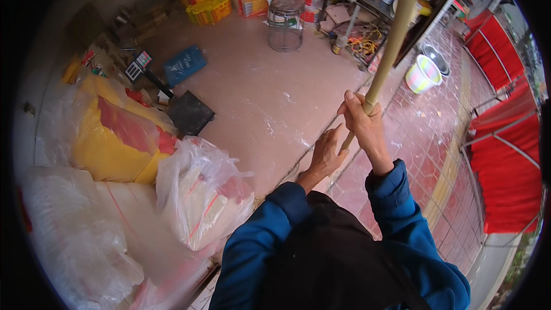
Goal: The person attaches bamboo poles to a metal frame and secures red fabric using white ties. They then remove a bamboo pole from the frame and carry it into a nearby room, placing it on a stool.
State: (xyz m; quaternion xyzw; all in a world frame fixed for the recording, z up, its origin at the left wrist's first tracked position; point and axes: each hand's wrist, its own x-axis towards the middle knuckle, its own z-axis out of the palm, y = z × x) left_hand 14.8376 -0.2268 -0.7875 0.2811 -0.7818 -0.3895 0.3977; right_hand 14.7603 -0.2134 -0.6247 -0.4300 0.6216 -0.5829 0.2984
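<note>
A long pale wooden pole (396,28), possibly bamboo, slants from the top edge of the view down toward me. My right hand (364,123) has its fingers wrapped round the pole near its lower part. Below and to the left of it, my left hand (326,154) is curled at the pole's thin lower end, which lies between thumb and fingers. The pole's top runs out of view. Both hands are over the threshold between the room and the tiled pavement.
Plastic-wrapped bundles (201,195) and a yellow bag (109,132) fill the left. Beyond them stand a black platform scale (192,113) and a wire stool (285,23). Outside are a striped bucket (423,74), a metal basin (436,59) and red cloth barriers (508,161).
</note>
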